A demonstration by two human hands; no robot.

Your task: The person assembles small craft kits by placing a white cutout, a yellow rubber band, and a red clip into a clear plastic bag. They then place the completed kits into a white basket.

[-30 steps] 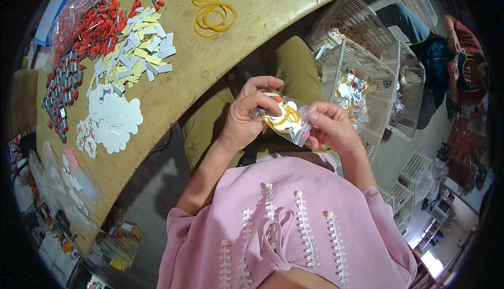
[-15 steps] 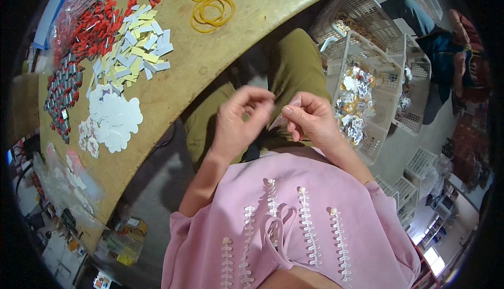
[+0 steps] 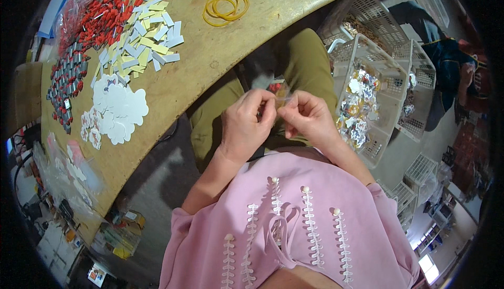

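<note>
1. Clear plastic shows between our two hands: a small bag (image 3: 278,92) with something red inside, held over our lap, just off the table edge.
2. Our left hand (image 3: 245,123) pinches the bag's lower edge, thumb and forefinger pressed together on it, the other fingers curled in.
3. Our right hand (image 3: 310,118) pinches the same edge from the other side, fingertips almost touching the left hand's.
4. We cannot tell exactly what the bag holds; the fingers cover most of it.
5. On the wooden table (image 3: 220,63) ahead and to our left lie yellow rubber bands (image 3: 226,3) near the far edge, well apart from the hands.
6. Further left lies a heap of small white and pale yellow strips (image 3: 144,39), and beside it a pile of red pieces (image 3: 100,13) partly under clear plastic.
7. Below these sit white cloud-shaped cards (image 3: 118,108) near the table's near edge, with a row of grey and red pieces (image 3: 65,87) to their left.
8. To our right stands a white basket (image 3: 388,63), just beside the right hand, holding shiny filled packets (image 3: 359,110).
9. Another white basket (image 3: 367,11) stands behind it.
10. We wear a pink top (image 3: 294,226) and olive trousers (image 3: 304,58).
</note>
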